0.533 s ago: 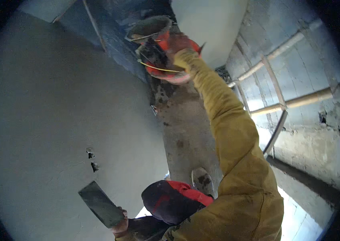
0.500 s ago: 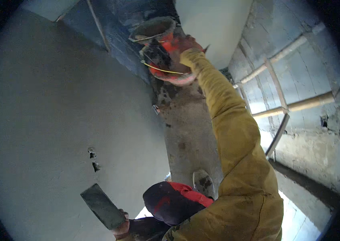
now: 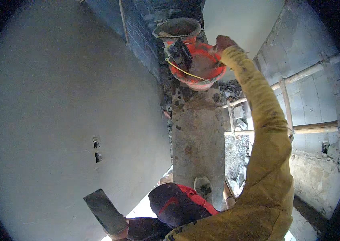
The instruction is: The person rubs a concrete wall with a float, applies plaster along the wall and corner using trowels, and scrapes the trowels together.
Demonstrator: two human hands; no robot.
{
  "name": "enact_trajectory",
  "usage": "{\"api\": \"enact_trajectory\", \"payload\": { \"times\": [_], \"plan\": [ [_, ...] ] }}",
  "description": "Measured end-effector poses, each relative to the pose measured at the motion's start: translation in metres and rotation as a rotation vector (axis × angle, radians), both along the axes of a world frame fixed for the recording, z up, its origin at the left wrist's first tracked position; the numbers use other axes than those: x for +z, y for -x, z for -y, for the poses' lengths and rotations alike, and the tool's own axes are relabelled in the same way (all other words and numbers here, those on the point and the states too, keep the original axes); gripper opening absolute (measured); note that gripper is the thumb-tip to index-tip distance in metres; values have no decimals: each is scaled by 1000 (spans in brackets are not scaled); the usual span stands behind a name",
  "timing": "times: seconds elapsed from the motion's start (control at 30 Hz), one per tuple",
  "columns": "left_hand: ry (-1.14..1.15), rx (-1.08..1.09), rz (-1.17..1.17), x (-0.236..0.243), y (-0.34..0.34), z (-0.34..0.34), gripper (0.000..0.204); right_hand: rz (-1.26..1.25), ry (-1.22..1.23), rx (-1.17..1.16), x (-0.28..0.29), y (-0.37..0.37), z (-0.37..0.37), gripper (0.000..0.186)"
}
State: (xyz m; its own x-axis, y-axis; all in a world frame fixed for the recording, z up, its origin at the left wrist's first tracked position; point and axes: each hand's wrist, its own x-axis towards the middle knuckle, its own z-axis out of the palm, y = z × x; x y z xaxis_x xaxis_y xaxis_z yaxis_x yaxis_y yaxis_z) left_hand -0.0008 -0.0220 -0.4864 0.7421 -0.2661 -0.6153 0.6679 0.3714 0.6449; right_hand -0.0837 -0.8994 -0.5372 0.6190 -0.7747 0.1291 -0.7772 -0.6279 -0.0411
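Note:
At the lower left, my left hand (image 3: 120, 233) is closed on a dark rectangular plastering float (image 3: 105, 211), its flat face beside the smooth grey wall (image 3: 65, 120). My right arm, in a mustard sleeve, reaches far forward. Its hand (image 3: 223, 43) is closed at the right rim of an orange bucket (image 3: 200, 85); whatever its fingers hold is not clear. Grey-brown mortar (image 3: 205, 66) lies in that bucket. A dark, mortar-caked block-like tool (image 3: 180, 54) leans inside its left side, near the yellow handle (image 3: 184, 71).
Behind stands a second bucket (image 3: 178, 27) with a mortar-crusted rim. Both buckets stand on a narrow stained plank (image 3: 198, 132), where my shoe (image 3: 203, 188) also shows. Wooden poles (image 3: 314, 127) run along the right, above rubble (image 3: 238, 116). Two small holes (image 3: 97, 156) pierce the left wall.
My right hand has moved from over the orange bucket's mortar to its right rim. The view has shifted, showing more of the plank and rubble. My left hand still grips the plastering float.

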Motion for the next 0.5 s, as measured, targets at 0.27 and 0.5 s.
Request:
{"api": "enact_trajectory", "payload": {
  "times": [0.27, 0.5],
  "plan": [
    [115, -187, 149, -5, -37, 54, 63, 1223, -499, 77, 90, 119, -11, 43],
    [209, -301, 98, 54, -87, 172, 51, 807, -59, 172, 50, 158, -58, 41]
  ]
}}
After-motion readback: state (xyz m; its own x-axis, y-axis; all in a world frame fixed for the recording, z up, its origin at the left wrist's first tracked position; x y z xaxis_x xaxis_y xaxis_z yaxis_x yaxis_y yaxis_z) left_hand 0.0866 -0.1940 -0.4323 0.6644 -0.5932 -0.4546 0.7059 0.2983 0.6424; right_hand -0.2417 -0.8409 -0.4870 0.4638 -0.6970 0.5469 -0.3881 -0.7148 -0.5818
